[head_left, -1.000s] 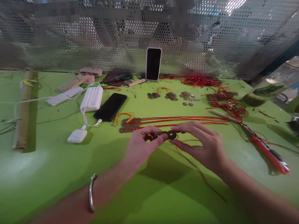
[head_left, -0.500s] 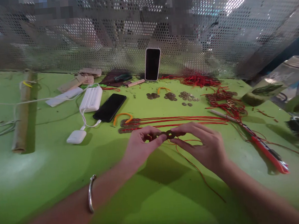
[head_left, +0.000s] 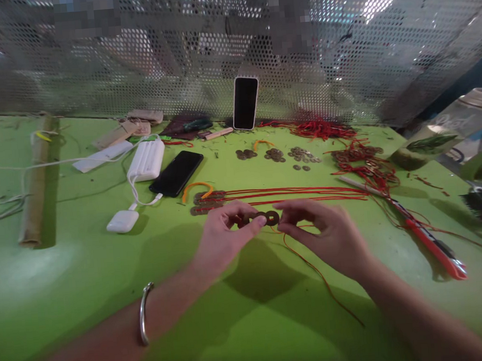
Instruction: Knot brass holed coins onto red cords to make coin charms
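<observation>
In the head view my left hand (head_left: pixel 228 231) pinches a short row of dark, round coins between thumb and fingers. The end coin (head_left: pixel 272 218), with a square hole in its middle, sticks out to the right of my thumb. My right hand (head_left: pixel 322 227) is close by that coin's right edge, thumb and index finger apart; whether a fingertip touches the coin is hard to see. A thin red cord (head_left: pixel 315 272) hangs from the coins and trails over the green table (head_left: pixel 269 323) to the lower right. My left fingers hide the other coins.
Behind my hands lie finished-looking coin strips (head_left: pixel 209 201) with long red cords (head_left: pixel 296 193). Several loose coin piles (head_left: pixel 274 155) lie farther back. A red-handled tool (head_left: pixel 434 249) is at right; a black phone (head_left: pixel 177 173), white power bank (head_left: pixel 146 160) and bamboo tube (head_left: pixel 36 202) are at left.
My right fingers have shifted from over the end coin to its right edge, leaving more of the coin and its hole showing. My left hand keeps its pinch.
</observation>
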`<state>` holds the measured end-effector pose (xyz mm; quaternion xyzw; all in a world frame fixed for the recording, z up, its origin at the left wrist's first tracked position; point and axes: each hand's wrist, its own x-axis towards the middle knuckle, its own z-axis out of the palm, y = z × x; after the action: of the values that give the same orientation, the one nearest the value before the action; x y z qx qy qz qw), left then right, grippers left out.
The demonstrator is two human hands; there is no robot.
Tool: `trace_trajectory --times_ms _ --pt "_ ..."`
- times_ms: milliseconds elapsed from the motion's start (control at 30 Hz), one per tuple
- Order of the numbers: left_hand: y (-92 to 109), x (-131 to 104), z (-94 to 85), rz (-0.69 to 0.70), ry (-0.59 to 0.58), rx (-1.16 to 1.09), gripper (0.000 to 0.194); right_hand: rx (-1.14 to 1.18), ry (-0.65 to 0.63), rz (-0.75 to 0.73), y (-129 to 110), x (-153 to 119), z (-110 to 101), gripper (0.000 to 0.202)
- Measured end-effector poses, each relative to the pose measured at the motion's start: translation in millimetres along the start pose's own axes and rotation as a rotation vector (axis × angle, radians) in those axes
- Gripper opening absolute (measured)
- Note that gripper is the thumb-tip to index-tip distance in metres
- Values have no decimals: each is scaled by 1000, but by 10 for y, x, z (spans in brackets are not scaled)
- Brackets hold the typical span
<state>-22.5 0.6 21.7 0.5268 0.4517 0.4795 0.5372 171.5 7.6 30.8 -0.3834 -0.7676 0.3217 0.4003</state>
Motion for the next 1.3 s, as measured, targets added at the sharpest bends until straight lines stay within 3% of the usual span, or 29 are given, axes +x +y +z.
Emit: trace_trajectory --times_ms 67,133,233,300,433,600,700,800,900,1000,1067,1200,1300 --pt "10 -1 -18 13 12 3 14 257 -197 211 39 7 8 45" --pt "6 4 -36 38 7 4 13 448 -390 323 89 17 14 49" --pt "-7 13 -46 52 -11 -10 14 567 -450 364 169 35 3 42" --pt "-11 13 -38 40 -27 -45 14 610 -371 373 232 52 -32 40" --pt "7 1 -17 1 -77 -128 15 638 -61 381 455 112 -220 31" --pt "35 -17 -13 16 -139 -175 16 612 343 377 977 168 -717 24" --pt "26 -23 -9 5 -153 -176 16 565 471 286 1279 151 -1013 22" --pt "4 -32 -4 -18 -162 -168 17 531 528 225 1409 135 -1125 18" --pt "-18 -37 1 -40 -158 -157 17 496 528 182 1295 147 -986 20" --pt "-35 -34 10 -51 -136 -155 16 384 481 111 972 147 -666 42" --pt "-40 -30 21 -58 -122 -157 16 228 332 64 722 113 -433 47" --pt "-57 -20 42 -79 -117 -157 16 -5 31 -10 372 -6 -112 18" --pt "-84 -10 45 -82 -134 -150 16 -98 -10 -108 270 -57 -29 5"
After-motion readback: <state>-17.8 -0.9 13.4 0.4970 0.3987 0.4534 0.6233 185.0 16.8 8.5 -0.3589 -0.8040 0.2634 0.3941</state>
